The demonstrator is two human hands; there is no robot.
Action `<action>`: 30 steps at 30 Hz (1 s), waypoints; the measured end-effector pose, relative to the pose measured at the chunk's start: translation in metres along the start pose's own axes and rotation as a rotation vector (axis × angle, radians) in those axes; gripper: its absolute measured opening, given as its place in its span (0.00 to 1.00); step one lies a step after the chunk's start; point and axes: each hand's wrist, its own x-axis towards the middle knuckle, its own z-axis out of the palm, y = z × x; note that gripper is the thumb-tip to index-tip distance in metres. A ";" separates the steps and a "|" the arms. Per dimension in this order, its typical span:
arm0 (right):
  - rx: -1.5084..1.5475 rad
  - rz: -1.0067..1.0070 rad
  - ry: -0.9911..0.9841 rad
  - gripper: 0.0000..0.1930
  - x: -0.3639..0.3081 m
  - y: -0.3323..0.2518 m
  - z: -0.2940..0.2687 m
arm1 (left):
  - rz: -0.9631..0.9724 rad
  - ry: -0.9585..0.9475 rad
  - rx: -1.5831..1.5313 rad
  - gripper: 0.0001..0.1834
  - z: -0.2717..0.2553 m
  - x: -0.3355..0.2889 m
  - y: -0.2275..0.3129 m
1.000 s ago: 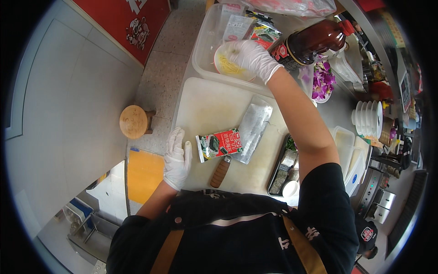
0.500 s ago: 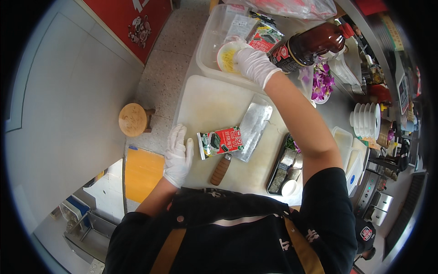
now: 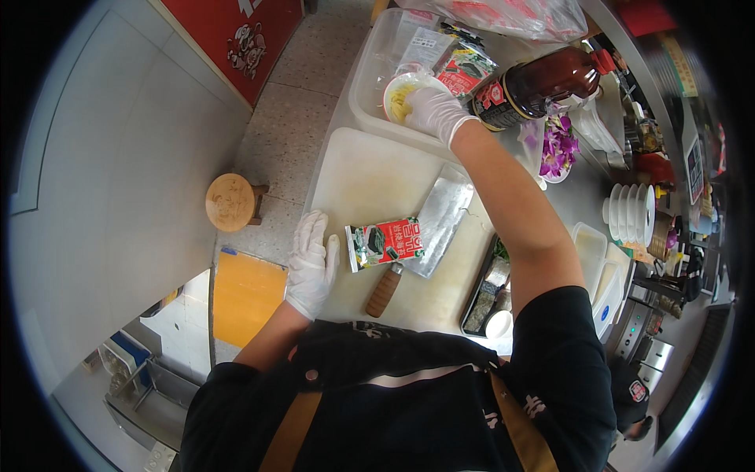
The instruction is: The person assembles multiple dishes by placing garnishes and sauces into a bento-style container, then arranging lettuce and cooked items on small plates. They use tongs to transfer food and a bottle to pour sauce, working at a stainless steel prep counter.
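My right hand, in a white glove, reaches into a small white bowl of yellow shreds. Its fingers are bent together around some shreds; their tips are partly hidden. The bowl stands inside a clear plastic bin. My gloved left hand rests flat on the left edge of the white cutting board, fingers stretched out and holding nothing. Just right of it lies a red seaweed snack packet, overlapping a cleaver with a wooden handle.
A large brown sauce bottle leans beside the bin, near purple flowers. A black food tray holds a small white cup at the board's right. Stacked white dishes stand farther right. A wooden stool is on the floor.
My right hand has pushed deeper into the bowl, and the yellow shreds are bunched by its fingers. The left hand stays on the board. The whole view has shifted slightly.
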 end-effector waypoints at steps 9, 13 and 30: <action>0.506 -0.014 0.133 0.18 -0.011 0.038 0.005 | 0.011 0.024 0.008 0.24 0.002 -0.001 0.000; 1.122 -0.008 0.189 0.15 -0.021 0.047 0.004 | 0.008 0.032 0.013 0.23 0.004 -0.003 -0.001; 1.434 0.051 0.406 0.10 -0.290 0.130 0.006 | 0.047 0.008 0.073 0.20 0.012 -0.009 -0.010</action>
